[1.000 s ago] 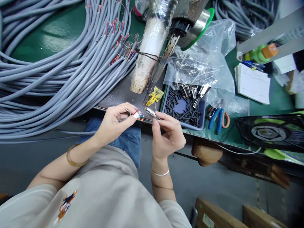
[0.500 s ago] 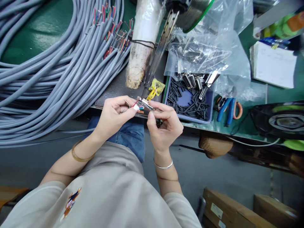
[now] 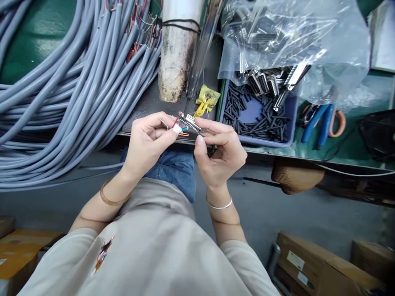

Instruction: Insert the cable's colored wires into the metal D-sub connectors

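My left hand (image 3: pixel 147 144) is closed in a pinch on thin coloured wires (image 3: pixel 175 123), with red, blue and orange ends showing by the thumb. My right hand (image 3: pixel 219 150) pinches the right end of a silver multi-pin D-sub connector (image 3: pixel 191 121), its row of solder cups beside the wire ends. Whether a wire sits in a cup is too small to tell. Just above the connector, a soldering iron (image 3: pixel 202 47) points down, its tip partly hidden. Behind the connector lie a yellow clip-like piece (image 3: pixel 202 107) and a yellow sponge (image 3: pixel 212 97), with a thin solder strand passing over them.
Bundled grey cables (image 3: pixel 92 94) with stripped ends fill the left. A wrapped, scorched column (image 3: pixel 175 57) stands beside the iron. On the right are a blue tray (image 3: pixel 291 133) of black sleeves, a plastic bag (image 3: pixel 345 53) of connectors, and blue-handled cutters (image 3: pixel 324 127). Cartons (image 3: pixel 308 263) stand below.
The view has shifted, so the bench things sit higher and the tray farther right. Both hands keep their pinches on the wires and connector, with little movement between them.
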### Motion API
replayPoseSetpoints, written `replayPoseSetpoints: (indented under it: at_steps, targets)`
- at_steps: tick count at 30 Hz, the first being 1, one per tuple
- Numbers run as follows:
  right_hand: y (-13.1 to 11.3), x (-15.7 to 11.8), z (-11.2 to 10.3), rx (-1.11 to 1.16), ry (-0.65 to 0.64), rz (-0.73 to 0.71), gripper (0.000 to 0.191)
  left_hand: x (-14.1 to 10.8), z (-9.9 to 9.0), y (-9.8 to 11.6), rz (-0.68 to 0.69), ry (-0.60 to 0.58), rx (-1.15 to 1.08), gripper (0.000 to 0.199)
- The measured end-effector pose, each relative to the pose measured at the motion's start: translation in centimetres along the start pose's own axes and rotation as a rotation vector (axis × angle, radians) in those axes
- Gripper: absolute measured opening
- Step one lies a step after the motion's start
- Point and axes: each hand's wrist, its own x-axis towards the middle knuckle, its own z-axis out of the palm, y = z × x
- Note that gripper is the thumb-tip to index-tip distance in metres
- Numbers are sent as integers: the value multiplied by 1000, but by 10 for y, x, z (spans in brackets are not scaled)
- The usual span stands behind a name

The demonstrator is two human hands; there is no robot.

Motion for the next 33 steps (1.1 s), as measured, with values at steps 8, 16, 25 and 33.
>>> replayPoseSetpoints:
  at_steps: [8, 16, 25, 33]
  targets:
    - [-2, -1, -1, 0, -9, 35, 14, -1, 0, 3, 13, -10, 58, 13]
    - [-2, -2, 1, 94, 49, -74, 10, -2, 0, -1, 78, -42, -14, 15]
    - [-1, -8, 3, 205, 66, 40, 10, -4, -1, 1, 109, -61, -4, 13]
    - [2, -9, 4, 182, 48, 18, 12, 0, 2, 1, 116, -63, -29, 11]
